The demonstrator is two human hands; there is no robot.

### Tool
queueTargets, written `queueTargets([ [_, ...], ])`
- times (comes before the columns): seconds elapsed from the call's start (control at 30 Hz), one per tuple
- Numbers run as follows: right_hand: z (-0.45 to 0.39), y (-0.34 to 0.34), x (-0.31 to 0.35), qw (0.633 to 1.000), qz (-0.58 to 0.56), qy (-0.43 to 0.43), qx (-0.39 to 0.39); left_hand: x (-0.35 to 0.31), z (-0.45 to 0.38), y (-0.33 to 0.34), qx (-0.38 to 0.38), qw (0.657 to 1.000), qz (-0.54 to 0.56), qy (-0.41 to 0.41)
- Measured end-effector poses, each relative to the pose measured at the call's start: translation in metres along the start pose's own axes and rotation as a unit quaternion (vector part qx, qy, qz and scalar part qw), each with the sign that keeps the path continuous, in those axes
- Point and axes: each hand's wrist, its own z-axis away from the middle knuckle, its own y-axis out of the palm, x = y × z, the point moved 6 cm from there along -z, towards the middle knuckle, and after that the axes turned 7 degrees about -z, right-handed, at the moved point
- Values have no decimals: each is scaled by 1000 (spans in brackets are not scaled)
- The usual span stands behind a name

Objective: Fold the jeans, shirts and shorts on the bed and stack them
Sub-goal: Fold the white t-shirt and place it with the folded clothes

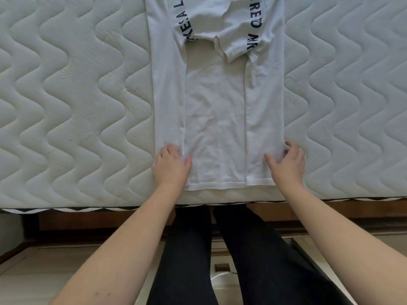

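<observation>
Left hand (170,165) lies on the white shirt's (215,119) lower left corner, fingers curled into the cloth, thumb out; right hand (286,160) pinches the lower right corner, fingers bent. Shirt lies flat on the bed (77,102), both sides and sleeves folded inward, hem just short of the near mattress edge. Bare quilted mattress spreads wide on both sides. Dark-trousered legs (220,260) stand below.

Matt cotton shirt (215,119) (creased) on quilted mattress (77,106).

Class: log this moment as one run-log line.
white shirt: sides folded in | left hand: grips hem corner | right hand: grips other corner | mattress: beneath
</observation>
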Motion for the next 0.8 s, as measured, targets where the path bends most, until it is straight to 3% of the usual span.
queueTargets([
  [0.23, -3, 0, -3, 1000, -2, 13, -20, -22, -10, 5, 61, 993, -103, 16],
  [0.4, 15, 14, 46, 989, 32, -131, -56, -38, 11, 10, 81, 982, -160, 51],
  [0.5, 23, 40, 95, 976, -2, -217, 4, -34, 19, 23, 105, 982, -150, 45],
  [0.6, 21, 73, 153, 956, -82, -256, 115, -31, 26, 32, 124, 981, -143, 40],
  [0.7, 6, 107, 206, 950, -128, -182, 218, -28, 31, 38, 146, 976, -157, 39],
  [0.8, -16, 126, 248, 955, -152, -120, 226, -24, 34, 38, 153, 970, -178, 60],
])
